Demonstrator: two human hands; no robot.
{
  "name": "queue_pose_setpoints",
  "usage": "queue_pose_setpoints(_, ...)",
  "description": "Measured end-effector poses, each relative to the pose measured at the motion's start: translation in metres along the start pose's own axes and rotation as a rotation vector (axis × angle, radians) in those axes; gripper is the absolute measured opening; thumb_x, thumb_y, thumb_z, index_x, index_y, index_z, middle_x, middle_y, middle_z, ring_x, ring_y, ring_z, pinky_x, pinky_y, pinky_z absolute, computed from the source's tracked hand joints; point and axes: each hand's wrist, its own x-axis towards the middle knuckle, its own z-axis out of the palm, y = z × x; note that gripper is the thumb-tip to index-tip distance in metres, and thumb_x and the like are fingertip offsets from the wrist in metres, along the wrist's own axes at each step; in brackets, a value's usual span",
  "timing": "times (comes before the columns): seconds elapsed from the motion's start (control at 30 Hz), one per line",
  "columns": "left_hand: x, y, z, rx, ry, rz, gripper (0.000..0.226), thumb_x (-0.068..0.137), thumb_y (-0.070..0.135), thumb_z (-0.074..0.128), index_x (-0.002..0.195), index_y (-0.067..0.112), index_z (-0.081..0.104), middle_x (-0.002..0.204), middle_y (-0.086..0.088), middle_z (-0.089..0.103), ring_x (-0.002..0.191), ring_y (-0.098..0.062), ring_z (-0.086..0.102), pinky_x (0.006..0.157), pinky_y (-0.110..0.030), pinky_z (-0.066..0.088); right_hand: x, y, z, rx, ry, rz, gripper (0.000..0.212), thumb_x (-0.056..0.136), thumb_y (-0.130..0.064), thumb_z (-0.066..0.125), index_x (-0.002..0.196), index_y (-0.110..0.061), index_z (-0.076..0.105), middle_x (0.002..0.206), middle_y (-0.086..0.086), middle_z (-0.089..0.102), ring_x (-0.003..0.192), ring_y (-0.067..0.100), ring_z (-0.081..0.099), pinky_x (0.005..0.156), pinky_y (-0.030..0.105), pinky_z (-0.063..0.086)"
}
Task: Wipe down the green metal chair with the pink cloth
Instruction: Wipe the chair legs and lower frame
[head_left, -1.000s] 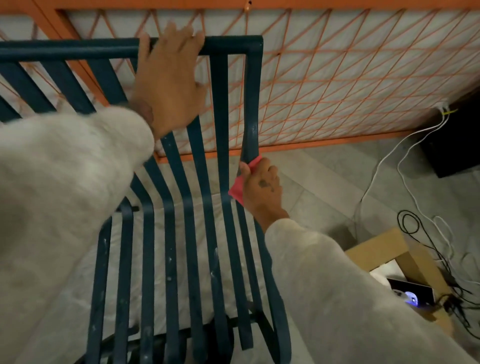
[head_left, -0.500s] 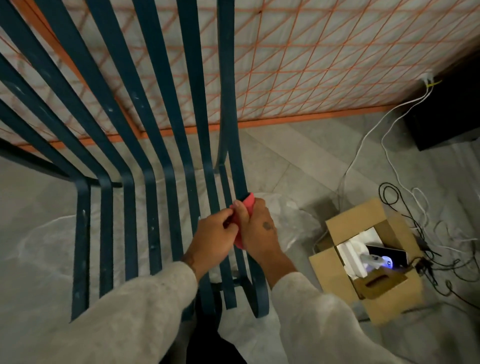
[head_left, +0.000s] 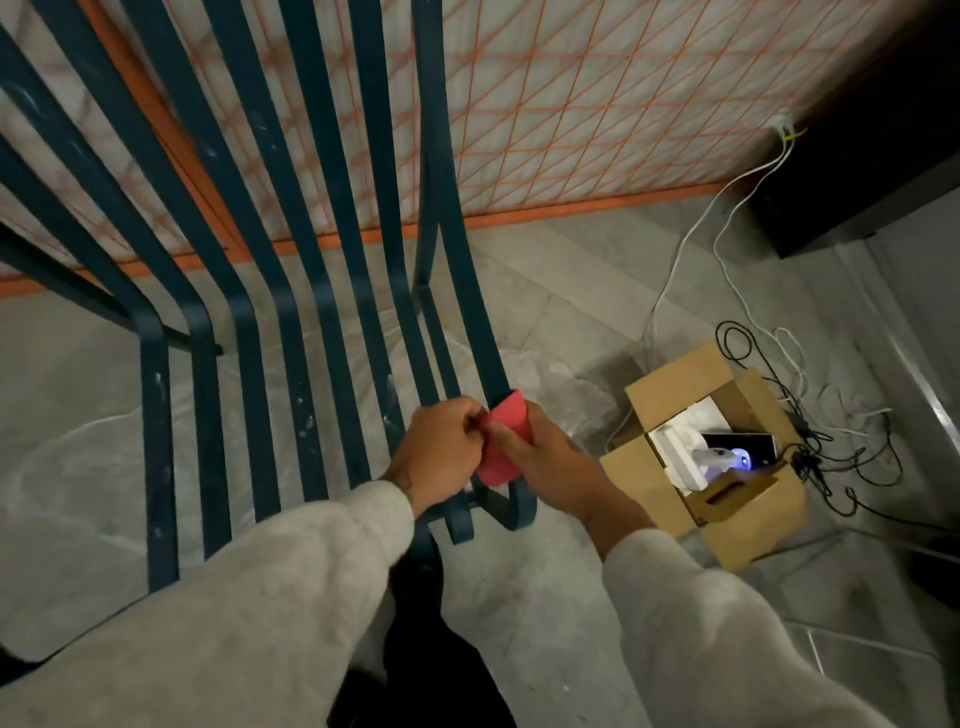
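Note:
The dark green metal chair (head_left: 291, 312) fills the left and middle of the head view, its long slats curving down from the backrest into the seat. The pink cloth (head_left: 501, 441) is wrapped around the rightmost slat, near the seat's front edge. My right hand (head_left: 550, 457) grips the cloth from the right side. My left hand (head_left: 441, 452) pinches the cloth's left edge, fingers closed on it. Both sleeves are pale grey and cover the lower part of the frame.
An open cardboard box (head_left: 717, 457) with a lit device stands on the floor to the right. Black and white cables (head_left: 810, 415) lie tangled beside it. An orange lattice panel (head_left: 571, 104) stands behind the chair, and a clear plastic sheet (head_left: 78, 467) covers the floor beneath.
My left hand left the chair's top rail and came down to the cloth. My right hand slid the cloth down the rightmost slat toward the seat's front. The view tilted downward.

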Motion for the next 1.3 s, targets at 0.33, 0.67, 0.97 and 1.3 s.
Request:
queue_pose_setpoints(0.33, 0.000, -0.013, 0.014, 0.035, 0.118, 0.109, 0.021, 0.097, 0.011, 0.054, 0.112, 0.015, 0.068, 0.104, -0.002, 0.071, 0.088, -0.013, 0.063, 0.081, -0.020, 0.046, -0.004, 0.005, 0.012, -0.036, 0.101, -0.081, 0.054, 0.100, -0.055, 0.042, 0.140, -0.021, 0.032, 0.118, -0.002, 0.045, 0.105, 0.017, 0.049, 0.087, 0.033, 0.043)
queue_pose_setpoints(0.67, 0.004, -0.035, 0.027, -0.018, 0.244, 0.258, 0.021, 0.090, 0.007, 0.063, 0.103, 0.020, 0.071, 0.093, 0.006, 0.071, 0.087, -0.003, 0.065, 0.079, -0.018, 0.051, 0.008, 0.025, 0.017, 0.004, 0.227, -0.304, 0.046, 0.099, -0.054, 0.047, 0.128, -0.018, 0.045, 0.111, -0.003, 0.054, 0.081, 0.001, 0.050, 0.056, 0.013, 0.037)
queue_pose_setpoints(0.97, 0.010, -0.062, 0.049, -0.111, 0.451, 0.486, 0.016, 0.090, 0.012, 0.066, 0.096, 0.025, 0.072, 0.085, 0.010, 0.072, 0.079, -0.001, 0.068, 0.077, -0.021, 0.056, 0.025, 0.040, 0.026, 0.050, 0.357, -0.538, 0.041, 0.097, -0.055, 0.049, 0.105, -0.018, 0.064, 0.096, 0.002, 0.068, 0.089, 0.019, 0.067, 0.075, 0.035, 0.057)
queue_pose_setpoints(1.3, -0.020, -0.089, 0.087, -0.062, 0.510, 0.719, 0.026, 0.092, 0.014, 0.064, 0.115, 0.025, 0.068, 0.101, 0.014, 0.070, 0.095, 0.000, 0.066, 0.084, -0.017, 0.053, 0.016, 0.105, 0.059, 0.301, 0.405, -0.785, 0.030, 0.100, -0.049, 0.050, 0.119, -0.026, 0.054, 0.107, -0.003, 0.063, 0.095, 0.009, 0.063, 0.079, 0.028, 0.054)
